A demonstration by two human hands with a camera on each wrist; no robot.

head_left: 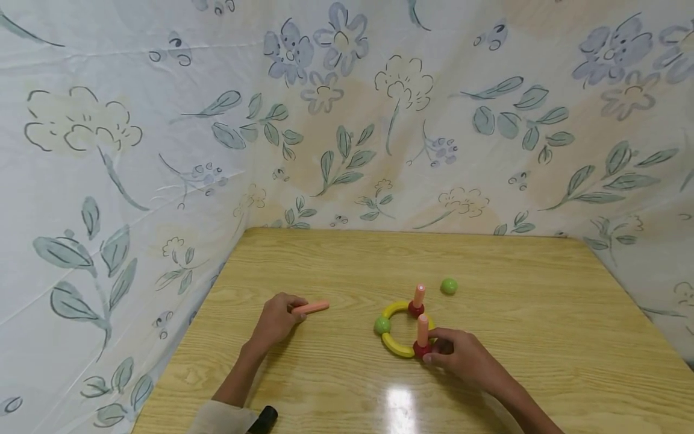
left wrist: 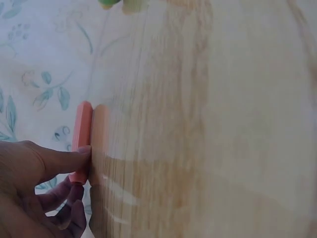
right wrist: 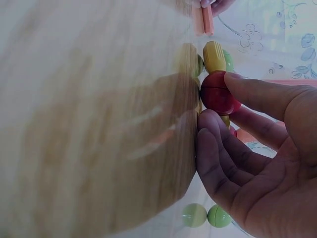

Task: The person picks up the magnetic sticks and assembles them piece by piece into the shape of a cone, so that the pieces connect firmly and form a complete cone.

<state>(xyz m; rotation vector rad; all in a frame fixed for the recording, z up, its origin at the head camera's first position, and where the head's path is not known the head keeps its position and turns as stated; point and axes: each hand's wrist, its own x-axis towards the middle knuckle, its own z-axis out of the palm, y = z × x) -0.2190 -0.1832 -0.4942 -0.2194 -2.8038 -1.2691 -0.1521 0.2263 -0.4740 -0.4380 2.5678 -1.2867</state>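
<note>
My left hand (head_left: 276, 320) pinches one end of a salmon-pink stick (head_left: 314, 307) low over the table; the left wrist view shows the thumb (left wrist: 69, 162) against it. Toward the right, my right hand (head_left: 465, 357) holds a red ball (right wrist: 216, 93) between thumb and fingers. That ball is the near joint of a ring made of yellow curved pieces (head_left: 397, 348). From it rises an upright pink stick (head_left: 423, 331). A second upright stick (head_left: 420, 295) stands in the far red ball (head_left: 416, 310). A green ball (head_left: 382, 325) joins the ring's left side; fingers partly hide its right side.
A loose green ball (head_left: 449, 286) lies on the wooden table (head_left: 336, 259) beyond the ring. Floral cloth (head_left: 347, 120) hangs behind the table and along its sides. A black object (head_left: 264, 419) shows by the left sleeve (head_left: 222, 418).
</note>
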